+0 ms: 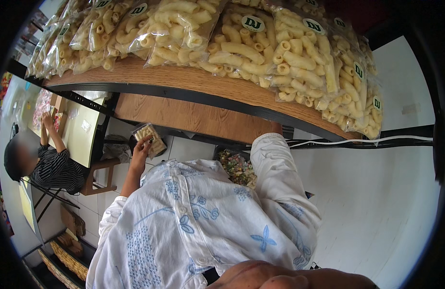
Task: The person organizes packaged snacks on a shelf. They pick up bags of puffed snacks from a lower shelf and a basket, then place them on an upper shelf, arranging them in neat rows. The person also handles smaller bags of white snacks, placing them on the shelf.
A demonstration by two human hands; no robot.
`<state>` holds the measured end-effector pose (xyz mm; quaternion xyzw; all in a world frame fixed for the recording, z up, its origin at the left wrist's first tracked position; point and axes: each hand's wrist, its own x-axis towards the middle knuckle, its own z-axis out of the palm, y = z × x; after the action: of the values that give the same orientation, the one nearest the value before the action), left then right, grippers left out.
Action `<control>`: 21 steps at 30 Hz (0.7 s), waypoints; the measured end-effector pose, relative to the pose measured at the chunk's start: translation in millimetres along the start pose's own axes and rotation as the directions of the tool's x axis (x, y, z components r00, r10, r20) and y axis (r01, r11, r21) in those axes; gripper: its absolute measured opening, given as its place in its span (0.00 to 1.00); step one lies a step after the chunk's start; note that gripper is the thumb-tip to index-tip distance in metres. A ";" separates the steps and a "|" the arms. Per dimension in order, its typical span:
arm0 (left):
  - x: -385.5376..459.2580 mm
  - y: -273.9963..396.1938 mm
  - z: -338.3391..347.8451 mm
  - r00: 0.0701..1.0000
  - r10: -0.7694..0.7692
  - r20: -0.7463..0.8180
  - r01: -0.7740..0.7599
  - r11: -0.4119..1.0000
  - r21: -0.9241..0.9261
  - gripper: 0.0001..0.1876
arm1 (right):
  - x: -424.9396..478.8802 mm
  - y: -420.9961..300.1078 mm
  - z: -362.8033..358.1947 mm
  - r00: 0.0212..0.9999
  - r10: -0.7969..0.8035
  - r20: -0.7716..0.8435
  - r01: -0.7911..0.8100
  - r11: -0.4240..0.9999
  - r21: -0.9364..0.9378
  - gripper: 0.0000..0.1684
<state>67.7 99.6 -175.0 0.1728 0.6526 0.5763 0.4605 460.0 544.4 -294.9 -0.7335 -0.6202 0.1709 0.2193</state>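
Note:
My left hand [144, 145] grips a clear plastic pack of pale tube-shaped snacks [152, 139], low beside the lower shelf. Its fingers lie across the front of the pack. My right arm reaches to the wood-look lower shelf [193, 113]. Only the wrist of my right hand [276, 127] shows, and the upper shelf hides the fingers. On that upper wood-look shelf [179, 77], several clear bags of curved, tube-shaped puffed snacks [240, 50] are heaped, some with round labels.
Below the lower shelf, a dark container [237, 167] holds colourful wrapped pieces. At left a co-worker [56, 168] sits at a pale table [78, 133], both hands on packets. A white cable [359, 141] runs along the right wall. Snack-filled trays [65, 256] stand on the lower left.

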 end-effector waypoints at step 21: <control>-7.1 -13.9 -21.3 1.000 0.002 -0.023 -0.002 1.000 -0.024 0.18 | 9.4 -2.2 4.7 0.999 -0.024 -0.034 0.023 0.999 -0.040 0.28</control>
<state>58.6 77.8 -186.7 0.1611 0.6508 0.5865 0.4544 457.3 554.4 -297.5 -0.7333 -0.6281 0.1432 0.2175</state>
